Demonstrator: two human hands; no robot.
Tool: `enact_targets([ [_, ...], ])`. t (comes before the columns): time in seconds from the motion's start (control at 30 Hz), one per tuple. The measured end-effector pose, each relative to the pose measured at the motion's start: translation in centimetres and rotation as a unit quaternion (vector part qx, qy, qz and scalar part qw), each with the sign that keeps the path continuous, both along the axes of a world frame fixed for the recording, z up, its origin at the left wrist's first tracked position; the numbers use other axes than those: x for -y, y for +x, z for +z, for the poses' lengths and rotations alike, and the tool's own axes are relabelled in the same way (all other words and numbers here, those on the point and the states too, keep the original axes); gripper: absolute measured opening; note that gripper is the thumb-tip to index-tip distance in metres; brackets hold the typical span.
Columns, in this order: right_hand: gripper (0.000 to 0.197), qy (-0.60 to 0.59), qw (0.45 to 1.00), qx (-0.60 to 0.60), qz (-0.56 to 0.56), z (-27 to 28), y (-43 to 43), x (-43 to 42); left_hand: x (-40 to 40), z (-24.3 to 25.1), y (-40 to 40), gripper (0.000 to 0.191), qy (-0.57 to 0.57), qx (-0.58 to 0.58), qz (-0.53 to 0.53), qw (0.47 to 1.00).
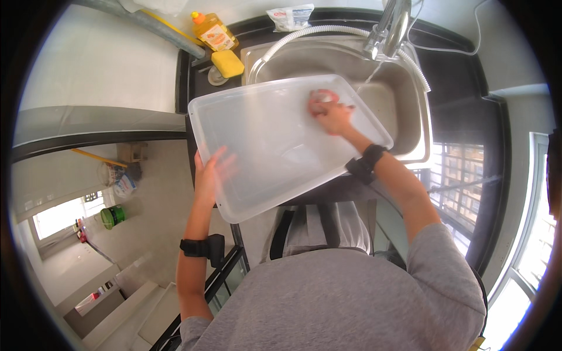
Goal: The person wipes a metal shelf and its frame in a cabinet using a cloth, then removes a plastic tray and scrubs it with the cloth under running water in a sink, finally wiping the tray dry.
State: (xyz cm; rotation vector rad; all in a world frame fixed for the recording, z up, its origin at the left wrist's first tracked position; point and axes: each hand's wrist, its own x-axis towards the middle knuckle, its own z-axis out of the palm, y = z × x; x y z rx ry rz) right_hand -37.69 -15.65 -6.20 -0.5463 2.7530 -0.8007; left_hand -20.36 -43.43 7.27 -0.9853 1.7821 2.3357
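Observation:
A translucent white plastic lid or shallow tray (263, 140) lies tilted across the left part of a steel sink (390, 101) and the black counter's front edge. My right hand (334, 117) presses a blurred red-and-white scrubbing cloth or pad (322, 100) onto its upper right surface. At its left rim is my left hand (213, 173), fingers partly seen through or over the plastic, gripping that edge. From the chrome faucet (386, 35) a thin stream of water runs into the basin.
Left of the sink stand a yellow dish-soap bottle (215, 31) and a yellow sponge (228, 63) on a small dish. A white packet (290, 17) and a ribbed white hose (314, 30) lie behind. A green bucket (112, 216) is on the floor at left.

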Motion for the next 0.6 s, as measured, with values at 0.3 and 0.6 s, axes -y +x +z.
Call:
enact_targets([
  [0.3, 0.039, -0.192, 0.950, 0.009, 0.246, 7.7, 6.1, 14.5, 0.8, -0.3, 0.7, 0.047, -0.026, 0.025, 0.015, 0.999],
  [0.6, 0.029, -0.013, 0.997, 0.075, -0.014, -6.4, -8.3, 5.0, 0.1, 0.4, -0.3, 0.044, -0.010, 0.024, 0.006, 1.000],
])
